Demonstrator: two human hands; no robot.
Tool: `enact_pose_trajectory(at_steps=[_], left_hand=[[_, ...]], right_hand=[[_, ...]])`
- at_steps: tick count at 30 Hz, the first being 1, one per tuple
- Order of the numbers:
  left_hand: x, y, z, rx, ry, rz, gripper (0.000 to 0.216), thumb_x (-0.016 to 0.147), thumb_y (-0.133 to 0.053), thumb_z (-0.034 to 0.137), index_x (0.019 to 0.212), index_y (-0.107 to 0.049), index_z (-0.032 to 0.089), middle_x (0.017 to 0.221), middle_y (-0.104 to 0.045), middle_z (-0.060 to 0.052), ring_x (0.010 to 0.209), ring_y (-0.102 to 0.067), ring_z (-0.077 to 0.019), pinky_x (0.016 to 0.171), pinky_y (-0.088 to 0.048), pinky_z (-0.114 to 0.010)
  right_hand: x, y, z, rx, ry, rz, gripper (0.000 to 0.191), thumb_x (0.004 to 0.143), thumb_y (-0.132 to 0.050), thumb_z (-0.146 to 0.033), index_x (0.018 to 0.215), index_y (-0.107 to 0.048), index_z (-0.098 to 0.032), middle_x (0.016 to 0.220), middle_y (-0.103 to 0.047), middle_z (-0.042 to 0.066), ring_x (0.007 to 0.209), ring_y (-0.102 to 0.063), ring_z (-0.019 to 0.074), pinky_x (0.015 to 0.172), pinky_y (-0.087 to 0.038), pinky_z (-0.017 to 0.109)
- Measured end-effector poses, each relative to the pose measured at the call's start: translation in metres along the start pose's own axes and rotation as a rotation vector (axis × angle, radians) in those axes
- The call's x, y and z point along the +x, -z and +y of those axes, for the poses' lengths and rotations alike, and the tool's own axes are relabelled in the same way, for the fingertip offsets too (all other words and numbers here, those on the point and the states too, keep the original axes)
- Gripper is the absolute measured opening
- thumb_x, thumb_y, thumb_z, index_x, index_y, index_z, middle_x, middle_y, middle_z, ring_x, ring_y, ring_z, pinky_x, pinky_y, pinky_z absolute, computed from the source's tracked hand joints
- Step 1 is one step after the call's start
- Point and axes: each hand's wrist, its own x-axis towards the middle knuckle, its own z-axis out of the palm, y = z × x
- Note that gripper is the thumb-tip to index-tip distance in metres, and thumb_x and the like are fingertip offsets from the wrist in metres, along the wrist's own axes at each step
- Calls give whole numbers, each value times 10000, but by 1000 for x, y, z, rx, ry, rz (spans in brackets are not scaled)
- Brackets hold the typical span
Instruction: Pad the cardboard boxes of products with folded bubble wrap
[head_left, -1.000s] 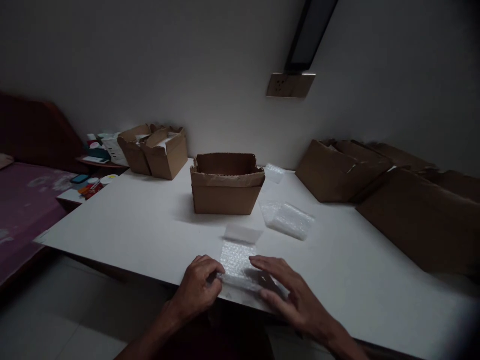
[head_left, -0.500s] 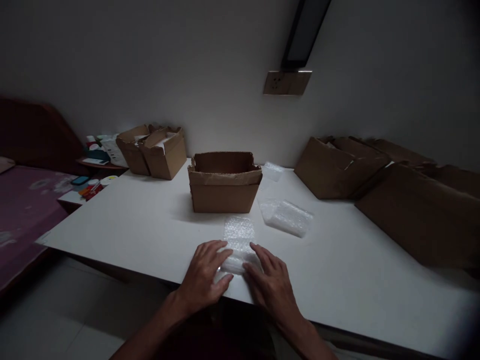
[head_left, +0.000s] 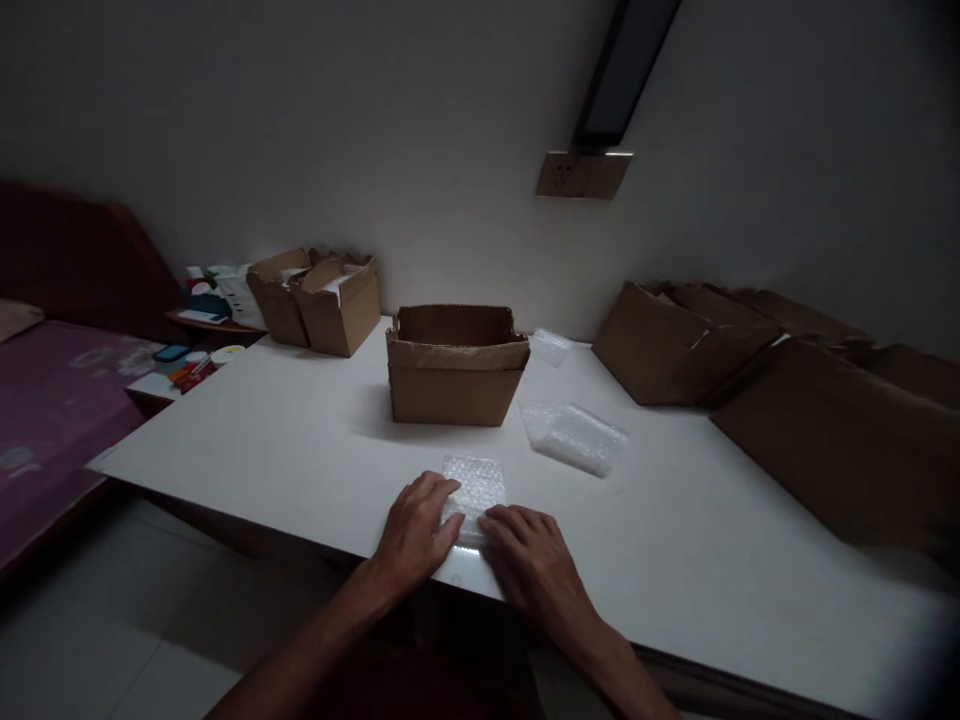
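A small folded piece of clear bubble wrap [head_left: 475, 482] lies on the white table near its front edge. My left hand [head_left: 421, 525] holds its left side, thumb at the near edge and fingers bent over the top. From the right, my right hand [head_left: 529, 550] presses its fingertips on the near right corner. My fingers hide both side edges of the wrap. Beyond it stands an open cardboard box [head_left: 457, 385], its inside bottom out of sight. Another bubble wrap piece [head_left: 577, 438] lies to the right of the box.
A smaller bubble wrap scrap [head_left: 551, 346] lies behind, near the wall. Cardboard boxes [head_left: 341, 310] stand at the back left, and larger boxes [head_left: 660, 345] line the right side. The white table [head_left: 262, 440] ends close to my wrists. A bed [head_left: 67, 400] is at far left.
The bubble wrap between my hands now looks shorter, its far end nearer to me. My left thumb has closed in on its near edge. The camera view has shifted slightly.
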Motion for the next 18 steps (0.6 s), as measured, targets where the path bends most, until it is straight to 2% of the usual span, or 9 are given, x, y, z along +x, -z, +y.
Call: enact_pose_trajectory(at_steps=[3,5,7,9,11,13,15,18], left_hand=[[-10,4,0,-32,-87,47,406,807,-629,220,1211,-594,195,1242,-615,-117,1171,-562,-275,1002,-470,-487],[-17,9,0,-100,-53,80,458,802,-607,204,1257,-556,196,1269,-596,-124,1175,-558,-272,1006,-467,-495],[-22,13,1,-213,101,111,501,804,-568,186,1301,-507,180,1238,-592,-133,1081,-592,-244,941,-504,-462],[-24,14,2,-393,307,72,555,799,-560,188,1342,-449,161,1171,-592,-134,951,-612,-204,841,-533,-400],[-22,11,5,-622,476,-9,657,780,-580,194,1398,-361,156,1143,-574,-127,881,-607,-174,772,-536,-346],[-18,2,9,-837,573,-54,765,753,-600,194,1442,-268,165,1189,-533,-136,881,-602,-164,743,-533,-316],[-14,-11,12,-949,622,5,822,710,-626,192,1441,-250,169,1269,-482,-159,902,-595,-162,750,-525,-299],[-8,-35,11,-971,623,178,846,641,-662,194,1408,-304,177,1393,-403,-188,927,-589,-163,771,-496,-274]], right_hand=[[6,-6,2,119,-57,-16,269,911,-485,-120,1090,-667,-204,1000,-739,95,866,-647,229,763,-479,382],[7,-6,4,274,-155,-35,243,941,-486,-198,1101,-669,-204,996,-746,88,862,-658,224,774,-490,376],[8,-2,4,435,-304,-81,254,953,-488,-296,1094,-678,-203,1013,-748,81,889,-671,227,799,-502,368],[11,4,2,573,-442,-154,300,951,-475,-379,1063,-690,-203,992,-749,70,880,-676,226,791,-509,346],[14,10,0,670,-518,-216,345,945,-457,-440,1021,-697,-204,932,-745,56,829,-673,220,752,-507,322],[15,13,-1,716,-542,-243,380,937,-447,-484,991,-697,-203,888,-735,48,800,-663,217,731,-503,310],[12,14,-1,728,-552,-241,406,924,-455,-524,968,-699,-203,876,-730,50,802,-661,221,735,-508,307],[5,8,6,715,-585,-191,420,896,-494,-568,956,-718,-217,914,-738,58,840,-672,237,760,-534,306]])
